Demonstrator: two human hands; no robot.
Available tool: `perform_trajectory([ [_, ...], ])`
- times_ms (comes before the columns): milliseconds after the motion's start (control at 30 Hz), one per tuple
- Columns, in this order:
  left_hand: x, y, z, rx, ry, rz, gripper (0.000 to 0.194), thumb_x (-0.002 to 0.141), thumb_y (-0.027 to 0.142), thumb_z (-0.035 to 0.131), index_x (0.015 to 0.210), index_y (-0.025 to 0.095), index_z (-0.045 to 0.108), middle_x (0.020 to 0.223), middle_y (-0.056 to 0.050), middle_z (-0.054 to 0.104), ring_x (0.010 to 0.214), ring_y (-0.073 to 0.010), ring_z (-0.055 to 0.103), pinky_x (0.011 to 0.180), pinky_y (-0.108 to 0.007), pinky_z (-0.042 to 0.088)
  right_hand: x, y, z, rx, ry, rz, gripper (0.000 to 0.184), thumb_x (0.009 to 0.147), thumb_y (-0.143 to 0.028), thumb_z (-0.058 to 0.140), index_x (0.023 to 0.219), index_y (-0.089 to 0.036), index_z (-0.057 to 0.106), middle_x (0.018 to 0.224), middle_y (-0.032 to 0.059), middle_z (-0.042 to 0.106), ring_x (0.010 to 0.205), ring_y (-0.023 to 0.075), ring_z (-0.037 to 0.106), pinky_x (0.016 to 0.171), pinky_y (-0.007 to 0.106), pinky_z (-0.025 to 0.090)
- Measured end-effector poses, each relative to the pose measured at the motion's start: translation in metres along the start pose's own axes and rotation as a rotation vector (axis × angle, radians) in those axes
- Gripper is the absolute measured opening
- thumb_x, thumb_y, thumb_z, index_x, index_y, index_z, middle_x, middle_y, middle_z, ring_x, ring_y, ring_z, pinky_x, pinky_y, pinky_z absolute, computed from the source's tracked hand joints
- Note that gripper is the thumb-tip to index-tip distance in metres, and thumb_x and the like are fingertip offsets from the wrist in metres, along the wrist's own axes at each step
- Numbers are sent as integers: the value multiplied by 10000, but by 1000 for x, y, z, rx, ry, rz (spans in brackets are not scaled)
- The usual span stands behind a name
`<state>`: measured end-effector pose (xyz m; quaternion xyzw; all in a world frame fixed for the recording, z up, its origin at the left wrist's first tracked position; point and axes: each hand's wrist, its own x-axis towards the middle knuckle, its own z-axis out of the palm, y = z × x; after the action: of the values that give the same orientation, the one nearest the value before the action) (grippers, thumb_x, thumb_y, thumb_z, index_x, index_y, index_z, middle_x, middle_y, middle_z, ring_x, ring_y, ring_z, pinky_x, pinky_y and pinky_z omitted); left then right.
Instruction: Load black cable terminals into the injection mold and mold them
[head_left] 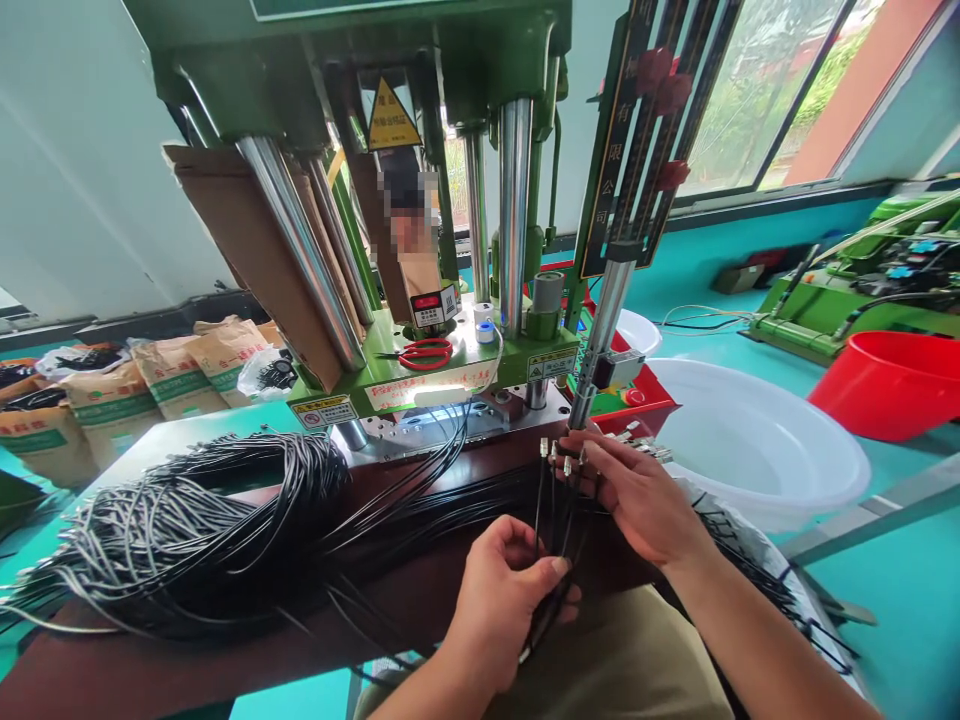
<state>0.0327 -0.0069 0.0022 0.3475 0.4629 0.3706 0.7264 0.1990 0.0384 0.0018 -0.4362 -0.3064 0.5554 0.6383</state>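
Note:
My left hand (504, 590) is closed round a small bunch of thin black cables (553, 520) that stand upright in front of me. My right hand (636, 490) pinches the same cables higher up, just below their silver metal connector tips (559, 452). A big heap of black cables (187, 530) lies on the dark brown bench (187, 660) to my left. Several of its strands run into the lit mould area (450, 415) of the green press machine (420, 200).
Red-handled scissors (426, 353) and small tape rolls (484, 322) lie on the machine's green shelf. A large white basin (757, 445) and a red basin (885, 385) stand at the right. Paper sacks (120, 390) line the left wall. Another green machine (862, 280) stands far right.

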Motion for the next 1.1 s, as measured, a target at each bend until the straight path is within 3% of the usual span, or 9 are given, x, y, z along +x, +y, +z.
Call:
perform_trajectory([
  [200,0,3,-2,-20,14,-87,424,587,277,789,900,84,579,703,-75,652,635,-204,658,611,-346,545,0,0,9,-27,-68,-45,343,625,-301,821,920,-225,664,957,9,678,844,174,652,769,310,561],
  [367,0,3,-5,-47,-32,-67,364,646,321,736,885,122,547,731,-49,656,620,-201,664,605,-347,535,1,2,7,76,-63,8,360,681,-289,786,1011,-259,643,1065,9,646,884,185,655,797,365,569],
  [500,0,1,-5,-60,-51,-40,346,669,342,714,866,152,501,742,-43,673,612,-201,667,609,-353,530,-1,2,5,62,-126,60,329,697,-296,786,989,-239,644,967,9,670,865,190,671,815,365,558],
  [667,1,-3,-6,-23,-81,-37,357,688,374,693,877,161,479,756,-56,686,577,-183,651,535,-282,483,-5,4,6,-16,-179,44,452,672,-275,807,1080,-253,614,823,-11,680,807,186,680,758,346,570],
  [800,0,-1,-8,-7,-80,-35,349,716,400,658,887,173,456,802,-61,685,592,-176,652,540,-269,466,-5,7,8,-30,-144,39,441,664,-280,813,1056,-235,617,726,-48,618,750,192,688,713,360,590],
  [900,-1,4,-10,36,-89,-63,296,748,375,621,886,182,442,858,-64,684,658,-179,665,602,-291,479,-5,12,10,-27,-110,38,307,691,-307,795,919,-199,619,731,-38,611,757,188,689,730,363,595],
  [1000,-1,7,-12,141,-108,-104,227,756,310,602,856,182,444,834,-61,677,701,-189,663,628,-302,474,-6,20,14,34,-76,5,266,702,-319,785,786,-188,569,791,-28,630,814,182,685,787,366,585],
  [1100,-1,8,-13,226,-108,-88,176,765,285,580,850,180,469,784,-43,663,681,-180,643,613,-294,460,-8,27,21,83,-40,-7,286,696,-320,787,842,-204,570,903,-5,661,860,194,682,799,377,583],
])
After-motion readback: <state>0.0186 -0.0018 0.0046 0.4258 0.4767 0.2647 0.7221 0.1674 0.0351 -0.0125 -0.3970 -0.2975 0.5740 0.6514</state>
